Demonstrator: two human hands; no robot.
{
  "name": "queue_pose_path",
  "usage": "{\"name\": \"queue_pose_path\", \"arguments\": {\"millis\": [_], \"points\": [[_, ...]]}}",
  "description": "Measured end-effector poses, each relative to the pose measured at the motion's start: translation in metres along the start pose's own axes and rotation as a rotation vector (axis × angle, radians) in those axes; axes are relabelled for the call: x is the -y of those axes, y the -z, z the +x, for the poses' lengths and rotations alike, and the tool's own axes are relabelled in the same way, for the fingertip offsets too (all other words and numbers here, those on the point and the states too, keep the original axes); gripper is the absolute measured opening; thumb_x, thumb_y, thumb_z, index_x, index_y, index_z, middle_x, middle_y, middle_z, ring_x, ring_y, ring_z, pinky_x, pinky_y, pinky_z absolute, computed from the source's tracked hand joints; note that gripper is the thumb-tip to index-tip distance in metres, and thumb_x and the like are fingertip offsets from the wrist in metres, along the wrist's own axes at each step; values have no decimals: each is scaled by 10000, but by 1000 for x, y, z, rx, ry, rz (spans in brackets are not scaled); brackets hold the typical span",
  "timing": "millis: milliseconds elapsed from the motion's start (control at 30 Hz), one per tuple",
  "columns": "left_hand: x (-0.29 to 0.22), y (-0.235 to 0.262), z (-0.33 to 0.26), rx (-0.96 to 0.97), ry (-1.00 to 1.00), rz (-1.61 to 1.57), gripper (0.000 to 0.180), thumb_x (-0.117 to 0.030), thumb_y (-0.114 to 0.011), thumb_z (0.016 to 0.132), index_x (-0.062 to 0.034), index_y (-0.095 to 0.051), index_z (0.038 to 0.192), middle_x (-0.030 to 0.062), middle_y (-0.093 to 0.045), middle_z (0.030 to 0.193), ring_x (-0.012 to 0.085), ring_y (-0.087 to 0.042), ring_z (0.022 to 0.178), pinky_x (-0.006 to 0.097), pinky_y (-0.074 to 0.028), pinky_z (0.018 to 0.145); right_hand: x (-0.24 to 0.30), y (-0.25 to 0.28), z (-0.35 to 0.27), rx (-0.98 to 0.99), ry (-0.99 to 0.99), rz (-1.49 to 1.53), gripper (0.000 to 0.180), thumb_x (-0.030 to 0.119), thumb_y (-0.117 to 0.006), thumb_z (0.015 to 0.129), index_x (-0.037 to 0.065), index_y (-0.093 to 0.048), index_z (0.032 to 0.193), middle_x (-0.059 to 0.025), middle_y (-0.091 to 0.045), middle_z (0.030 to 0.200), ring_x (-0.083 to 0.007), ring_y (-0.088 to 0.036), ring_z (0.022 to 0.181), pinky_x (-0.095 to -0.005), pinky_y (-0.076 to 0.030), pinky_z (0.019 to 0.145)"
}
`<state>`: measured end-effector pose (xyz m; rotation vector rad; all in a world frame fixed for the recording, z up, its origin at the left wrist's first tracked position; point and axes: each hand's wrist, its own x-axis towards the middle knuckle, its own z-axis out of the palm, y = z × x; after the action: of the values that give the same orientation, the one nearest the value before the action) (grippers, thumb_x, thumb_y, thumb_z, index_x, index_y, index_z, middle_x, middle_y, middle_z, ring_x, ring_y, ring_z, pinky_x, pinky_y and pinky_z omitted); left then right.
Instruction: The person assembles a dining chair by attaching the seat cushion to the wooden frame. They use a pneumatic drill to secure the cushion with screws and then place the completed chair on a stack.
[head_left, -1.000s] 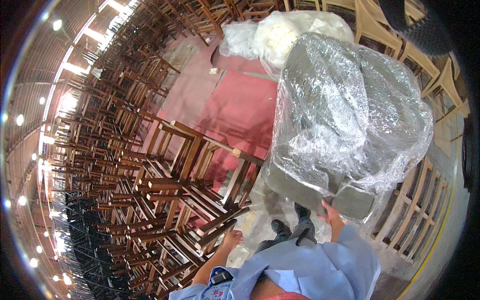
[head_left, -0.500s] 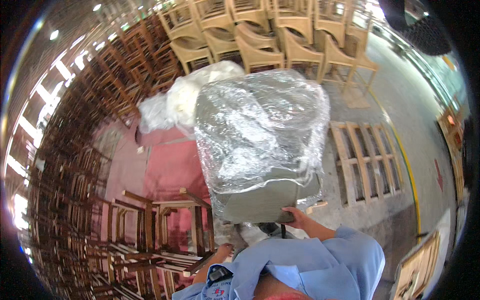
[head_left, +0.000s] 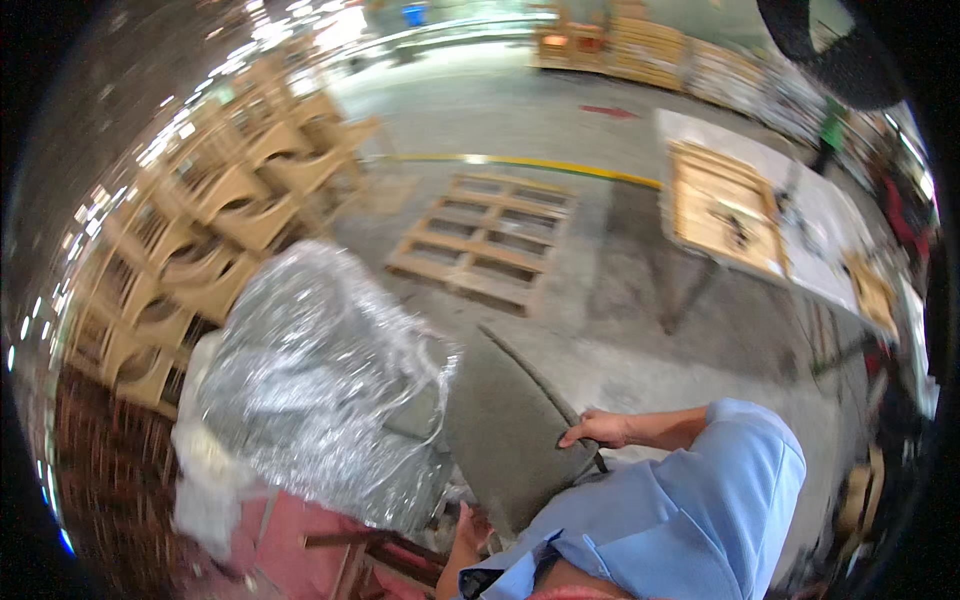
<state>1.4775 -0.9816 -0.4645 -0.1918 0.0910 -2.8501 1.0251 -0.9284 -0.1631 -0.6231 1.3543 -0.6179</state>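
A grey upholstered seat panel (head_left: pixel 510 430) stands tilted in front of my body, its right half bare of plastic. My right hand (head_left: pixel 597 428) is closed on its right edge, thumb on the near face and fingers round the rim. On its left, a large grey padded piece in crinkled clear plastic wrap (head_left: pixel 320 390) touches or overlaps it. Low down, by the panel's lower left edge and the wrap, is my left hand (head_left: pixel 474 524). Its fingers are blurred and partly hidden, so their grip does not show.
Light wooden chair frames (head_left: pixel 225 190) are stacked at the far left, dark frames (head_left: pixel 110 450) below them. A wooden pallet (head_left: pixel 490 235) lies on the floor ahead. At right stands a table (head_left: pixel 825 235) bearing a wooden frame (head_left: pixel 725 205). Red sheeting (head_left: pixel 300 545) lies lower left.
My view has swung to the right. The grey panel now shows more bare surface beside the wrapped piece, with my right hand still on its edge. My left hand has come nearer the panel.
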Motion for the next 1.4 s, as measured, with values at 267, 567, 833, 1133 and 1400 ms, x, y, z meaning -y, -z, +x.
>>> {"name": "queue_pose_path", "arguments": {"millis": [267, 567, 833, 1133, 1400], "points": [[42, -66, 260, -737, 100, 578, 845, -693, -480, 990, -123, -324, 1594, 93, -397, 1624, 350, -366, 1484, 561, -300, 1209, -73, 91, -188, -219, 332, -18, 329, 301, -798, 834, 4, -741, 963, -22, -665, 744, -137, -608, 697, -328, -472, 607], [310, -207, 575, -286, 25, 701, 795, -695, -416, 1008, -137, -389, 1574, 113, -373, 1628, 360, -391, 1461, 557, -359, 1186, -196, 272, -414, -394, 314, -352, 395, 231, -828, 850, -52, -666, 1073, -112, -741, 903, -160, -674, 864, -362, -548, 761], [397, -179, 749, -318, -72, 988, 867, -739, -414, 988, -120, -336, 1591, 125, -361, 1627, 369, -372, 1473, 533, -370, 1189, -299, 337, -531, -792, 556, -8, 685, 257, -842, 861, -10, -522, 1405, -169, -665, 1289, -222, -629, 1173, -381, -515, 989], [542, -261, 887, -300, 19, 1402, 664, -478, -469, 1093, 63, -451, 1479, 198, -538, 1474, 330, -547, 1323, 435, -439, 1105, -343, 397, -511, -1347, 856, 802, 691, 300, -820, 890, -27, -519, 1419, -139, -641, 1339, -234, -595, 1241, -397, -476, 1065], [574, -213, 1009, -63, 54, 1429, 518, -426, -583, 1060, 21, -555, 1321, 97, -630, 1283, 216, -592, 1162, 375, -472, 1006, -350, 475, -529, -1554, 777, 741, 898, 306, -943, 711, -35, -515, 1423, -157, -620, 1376, -260, -557, 1306, -430, -437, 1114]]}}
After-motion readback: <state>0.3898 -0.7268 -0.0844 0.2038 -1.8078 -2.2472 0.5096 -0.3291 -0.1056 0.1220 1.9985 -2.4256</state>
